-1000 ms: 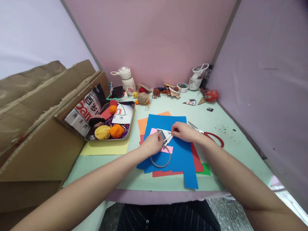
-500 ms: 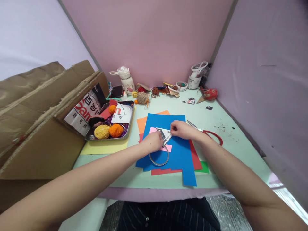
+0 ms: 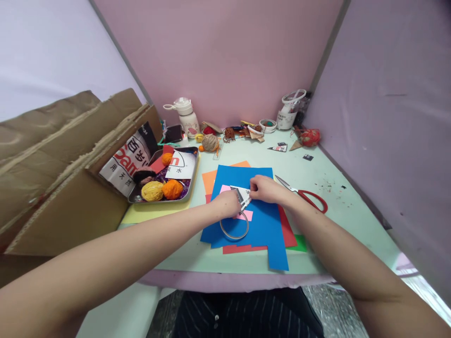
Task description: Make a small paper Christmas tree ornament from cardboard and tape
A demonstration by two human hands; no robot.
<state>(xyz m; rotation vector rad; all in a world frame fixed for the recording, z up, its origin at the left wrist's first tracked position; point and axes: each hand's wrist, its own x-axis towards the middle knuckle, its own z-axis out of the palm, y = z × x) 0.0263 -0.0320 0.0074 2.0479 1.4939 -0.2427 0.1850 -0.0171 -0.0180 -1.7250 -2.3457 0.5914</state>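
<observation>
A small white and black printed paper piece [image 3: 244, 197] lies between my hands over the blue paper [image 3: 260, 225]. My left hand [image 3: 227, 203] is closed on its left side, fingers pinched. At its right edge my right hand [image 3: 263, 188] pinches the corner, fingers curled. Just below my left hand a thin ring [image 3: 235, 238], which looks like a tape roll, rests on the blue paper. Pink paper pieces [image 3: 247, 215] show beside and under the left hand. Scissors with red handles [image 3: 312, 200] lie to the right of my right forearm.
On the left stand a cardboard box [image 3: 70, 202] and a metal tray [image 3: 192, 185] with yarn balls and paper. A white bottle [image 3: 188, 119], yarn and a clear cup [image 3: 286, 117] line the back wall. Red paper [image 3: 288, 230] sticks out under the blue sheet.
The view has shifted slightly. Both hands keep their pinch on the printed paper piece, with hardly any movement over the blue paper.
</observation>
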